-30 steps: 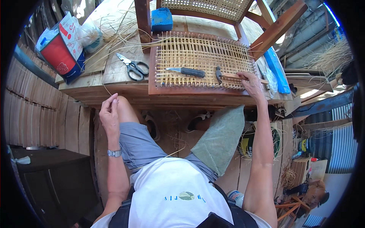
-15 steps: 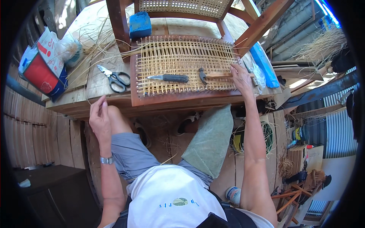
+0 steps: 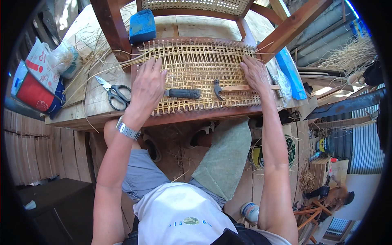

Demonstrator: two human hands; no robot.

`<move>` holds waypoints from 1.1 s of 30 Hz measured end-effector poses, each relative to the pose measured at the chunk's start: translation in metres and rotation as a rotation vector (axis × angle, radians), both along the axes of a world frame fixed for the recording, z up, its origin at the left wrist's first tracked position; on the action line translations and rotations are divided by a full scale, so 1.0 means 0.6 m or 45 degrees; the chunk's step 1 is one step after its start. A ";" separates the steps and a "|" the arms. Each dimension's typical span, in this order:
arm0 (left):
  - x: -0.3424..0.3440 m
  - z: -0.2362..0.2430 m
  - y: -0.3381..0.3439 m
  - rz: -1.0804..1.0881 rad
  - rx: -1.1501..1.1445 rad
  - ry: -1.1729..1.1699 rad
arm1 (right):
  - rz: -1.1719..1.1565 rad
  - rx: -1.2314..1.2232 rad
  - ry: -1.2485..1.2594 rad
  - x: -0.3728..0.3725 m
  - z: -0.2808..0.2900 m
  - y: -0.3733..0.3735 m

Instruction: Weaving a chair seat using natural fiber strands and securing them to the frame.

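A wooden chair's cane seat (image 3: 200,69), woven of tan strips inside a reddish-brown frame, lies on the wooden bench. My left hand (image 3: 148,87) rests on the left part of the weave, fingers stretched out. On the right part lies my right hand (image 3: 255,75), its fingers also extended and flat. Between them sits a knife with a dark handle (image 3: 184,94), its blade mostly hidden by my left hand. A claw hammer (image 3: 217,90) lies across the weave, its wooden handle running under my right wrist. Scissors with black handles (image 3: 118,97) lie left of the seat.
A blue block (image 3: 142,26) stands by the chair's left wooden post (image 3: 109,28). Loose cane strands (image 3: 96,61) trail over the bench's left side, near plastic bags (image 3: 43,67). Blue plastic (image 3: 290,73) lies to the right. A green cloth (image 3: 222,159) drapes over my right leg.
My left hand has come up from beside the bench onto the left part of the weave. My right hand has shifted slightly and flattened onto the weave. The view has shifted a little.
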State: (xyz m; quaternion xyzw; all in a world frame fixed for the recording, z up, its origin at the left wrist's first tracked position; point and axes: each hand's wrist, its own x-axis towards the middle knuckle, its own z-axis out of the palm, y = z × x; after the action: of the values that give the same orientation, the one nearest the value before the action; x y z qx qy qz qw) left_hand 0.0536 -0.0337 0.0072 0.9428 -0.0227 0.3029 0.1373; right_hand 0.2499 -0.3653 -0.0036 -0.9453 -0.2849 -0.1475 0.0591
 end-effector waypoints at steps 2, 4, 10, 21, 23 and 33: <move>0.019 -0.013 0.001 0.044 0.040 0.055 | -0.010 -0.021 0.014 0.008 0.002 0.001; 0.034 -0.025 0.000 0.085 0.078 0.109 | -0.036 -0.047 0.073 0.012 0.009 0.002; 0.049 -0.050 -0.001 0.190 0.049 0.114 | -0.119 -0.070 0.129 0.015 0.007 -0.012; 0.057 -0.062 -0.006 0.244 -0.058 0.154 | -0.250 -0.123 0.063 0.015 -0.007 0.011; 0.049 -0.065 0.001 0.219 -0.082 0.084 | -0.274 -0.120 0.027 -0.001 0.005 0.045; -0.044 -0.029 0.139 0.643 -0.931 0.273 | 0.471 0.431 0.360 -0.152 0.053 0.324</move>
State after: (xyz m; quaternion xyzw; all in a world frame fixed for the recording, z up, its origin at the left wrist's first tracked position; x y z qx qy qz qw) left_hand 0.0270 0.0499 -0.0102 0.8345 0.3305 0.2158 0.3845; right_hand 0.1587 -0.1708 0.0283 -0.8651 -0.4129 -0.0465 0.2810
